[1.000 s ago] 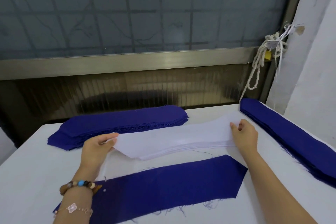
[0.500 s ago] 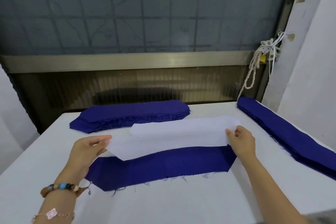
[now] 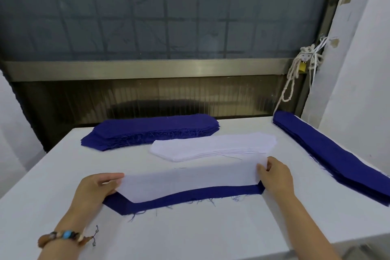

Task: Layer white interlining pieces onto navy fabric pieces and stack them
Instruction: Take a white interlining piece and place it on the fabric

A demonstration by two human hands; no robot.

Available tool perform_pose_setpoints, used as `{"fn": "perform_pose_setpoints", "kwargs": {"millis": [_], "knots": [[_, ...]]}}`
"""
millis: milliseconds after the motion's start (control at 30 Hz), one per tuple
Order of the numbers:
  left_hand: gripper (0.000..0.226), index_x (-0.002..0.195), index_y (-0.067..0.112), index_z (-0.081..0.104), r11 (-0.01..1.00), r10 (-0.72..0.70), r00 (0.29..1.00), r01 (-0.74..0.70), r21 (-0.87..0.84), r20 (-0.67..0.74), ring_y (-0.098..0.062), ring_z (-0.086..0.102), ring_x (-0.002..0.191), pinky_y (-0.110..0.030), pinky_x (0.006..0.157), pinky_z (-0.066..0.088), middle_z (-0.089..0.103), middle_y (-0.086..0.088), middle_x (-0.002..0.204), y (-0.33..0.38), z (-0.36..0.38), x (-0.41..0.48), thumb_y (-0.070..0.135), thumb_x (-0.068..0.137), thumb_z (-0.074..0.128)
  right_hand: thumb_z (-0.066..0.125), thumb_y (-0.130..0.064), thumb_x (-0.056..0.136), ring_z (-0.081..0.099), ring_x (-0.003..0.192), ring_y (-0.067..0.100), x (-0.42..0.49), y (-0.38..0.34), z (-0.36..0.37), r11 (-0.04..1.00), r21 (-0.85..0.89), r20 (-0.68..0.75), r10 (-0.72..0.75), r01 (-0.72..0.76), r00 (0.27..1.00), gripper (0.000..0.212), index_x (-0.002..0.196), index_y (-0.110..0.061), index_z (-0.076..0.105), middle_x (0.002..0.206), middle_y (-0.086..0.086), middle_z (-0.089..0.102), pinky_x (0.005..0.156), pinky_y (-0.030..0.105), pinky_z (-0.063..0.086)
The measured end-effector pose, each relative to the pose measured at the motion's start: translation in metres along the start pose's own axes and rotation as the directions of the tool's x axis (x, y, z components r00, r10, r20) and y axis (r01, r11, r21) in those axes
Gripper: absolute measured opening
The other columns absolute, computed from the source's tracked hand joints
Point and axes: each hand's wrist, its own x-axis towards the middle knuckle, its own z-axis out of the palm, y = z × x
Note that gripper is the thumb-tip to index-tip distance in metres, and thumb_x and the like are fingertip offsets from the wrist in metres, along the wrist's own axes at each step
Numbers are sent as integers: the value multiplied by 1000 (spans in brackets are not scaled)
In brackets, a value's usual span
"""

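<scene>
A single navy piece (image 3: 211, 193) is lying flat on the white table (image 3: 190, 234) directly in front of the person, and a white interlining piece (image 3: 190, 181) is covering most of it, leaving only a strip of navy showing along the near edge and at both angled ends. The left hand (image 3: 99, 188) is pinching the left end of the interlining piece between thumb and fingers, just over the left tip of the navy piece. The right hand (image 3: 276, 177) is gripping the right end of the same sheet with curled fingers, at the navy piece's right tip. The sheet is stretching between the two hands; whether its far edge is already touching the cloth below is hard to tell. Just beyond the navy piece, a low interlining stack (image 3: 213, 146) is sitting on the table, apart from the held sheet. Farther beyond and to the left of the navy piece, a navy stack (image 3: 152, 131) with frayed edges is resting near the table's far edge. Well to the right of the navy piece, a long second navy stack (image 3: 329, 154) is running along the table's right side. A beaded bracelet (image 3: 65, 236) is circling the left wrist, nearer the person than the navy piece.
</scene>
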Motion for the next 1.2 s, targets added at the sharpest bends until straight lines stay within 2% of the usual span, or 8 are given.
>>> {"fn": "perform_pose_setpoints", "kwargs": {"millis": [100,300,400,533,633,767,1000,1200], "knots": [[17,92,12,77,999,17,1000,-16,35,-17,-19,71,78,-12,56,53,76,-3,83,-1,1,-1,0,89,66,56,-21,88,38,56,21,-1,0,0,999,-41,7,4,-3,1000,31,66,-10,37,61,7,46,50,31,29],[10,93,17,78,995,62,997,-58,85,-54,-24,72,76,-11,57,52,76,-1,76,-4,3,-7,12,88,70,58,-23,84,45,65,23,-2,0,-2,996,-92,45,16,-12,999,25,68,-16,40,66,4,50,51,29,29],[9,89,29,77,973,119,990,-101,207,-75,-19,63,61,-7,51,42,68,-3,58,-2,2,-10,24,81,78,57,-26,84,49,71,25,-1,-1,-1,995,-98,61,12,-6,998,22,71,-16,43,67,4,52,53,31,31],[17,90,27,77,951,151,987,-128,281,-60,-17,47,50,-8,46,34,52,-2,46,-2,-1,-11,18,77,82,54,-33,92,45,64,23,0,-1,-1,999,-39,17,3,-2,1000,34,68,-14,40,62,2,48,54,32,32],[18,89,29,77,944,158,986,-135,301,-53,-11,41,47,-9,45,29,44,3,45,-1,-2,-13,16,77,82,55,-30,93,41,59,20,2,1,0,1000,-8,-1,14,-14,1000,36,66,-15,38,61,2,46,53,31,32],[20,87,29,77,935,173,983,-145,323,-62,-6,38,42,-9,44,28,42,5,45,-2,-5,-15,12,78,81,59,-25,89,48,68,23,2,3,0,999,14,31,30,-31,999,19,76,-14,50,67,2,52,56,31,32],[21,89,27,76,903,229,969,-177,392,-90,-19,49,59,-3,54,35,54,-5,62,-4,-3,-13,11,77,81,63,-20,86,51,72,24,1,2,1,998,57,26,14,-15,1000,10,83,-15,54,67,-2,53,59,30,35],[21,96,17,77,871,268,960,-205,446,-82,-22,54,62,-2,56,37,58,-7,62,-3,-1,-15,8,78,80,61,-19,86,51,72,23,1,3,1,999,51,27,10,-11,1000,10,82,-15,53,69,-1,54,59,30,35]]}}
